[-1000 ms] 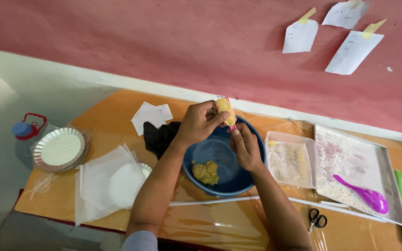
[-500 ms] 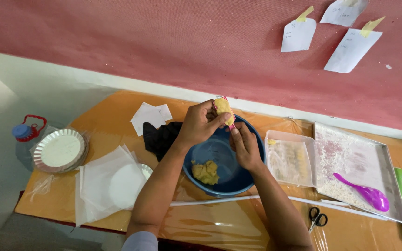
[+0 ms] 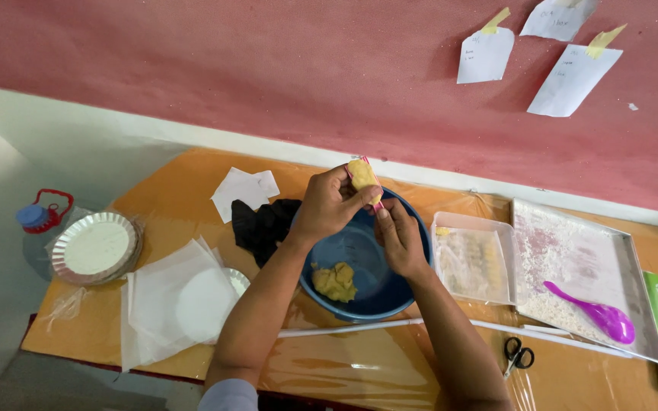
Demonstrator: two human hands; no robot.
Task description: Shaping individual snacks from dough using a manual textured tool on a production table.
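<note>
My left hand [image 3: 327, 204] is closed around a small pink mould packed with yellow dough [image 3: 362, 173], held above the far rim of a blue bowl [image 3: 359, 259]. My right hand [image 3: 396, 237] pinches the lower end of that mould with its fingertips. A lump of yellow dough [image 3: 335, 281] lies at the bottom of the bowl. Both forearms reach in from the near edge of the orange table [image 3: 169, 175].
A black cloth [image 3: 262, 225] and white paper [image 3: 244, 187] lie left of the bowl. Foil plates [image 3: 94, 246] and plastic bags [image 3: 163, 298] sit at the left, a clear box [image 3: 472, 263], a floured tray [image 3: 577, 266] with a purple spoon [image 3: 594, 313] and scissors [image 3: 518, 355] at the right.
Both hands and the filled mould have stayed almost in place over the bowl; only the fingers have shifted slightly on the mould.
</note>
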